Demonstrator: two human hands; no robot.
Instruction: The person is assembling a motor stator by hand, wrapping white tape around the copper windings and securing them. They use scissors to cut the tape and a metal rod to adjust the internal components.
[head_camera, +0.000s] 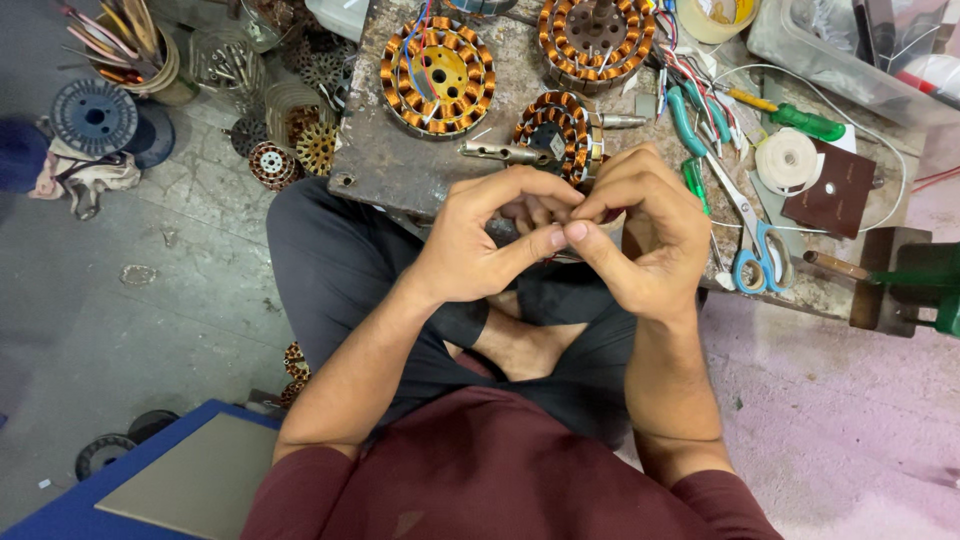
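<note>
On the far left, a can of sticks and tools (128, 45) is cut off by the top edge. A dark round spool (94, 116) lies on the floor near it. On the low metal table (390, 160) sits a yellow ring wound with copper wire (437, 76). Another copper ring (594, 38) is cut off at the top.

The left hand (480, 245) and the right hand (640, 240) meet in the middle, just over the table's front edge. Their thumbs and first fingers touch and pinch together. What they pinch is too small to see; only a tiny red bit shows under the thumbs. Right behind the hands stands a small copper coil with a metal rod (552, 140). The fingers hide its lower part.

Farther right lie blue scissors (752, 245), a roll of white tape (786, 158) and a green screwdriver (795, 118). A clear box (830, 50) is cut off at the corner.
</note>
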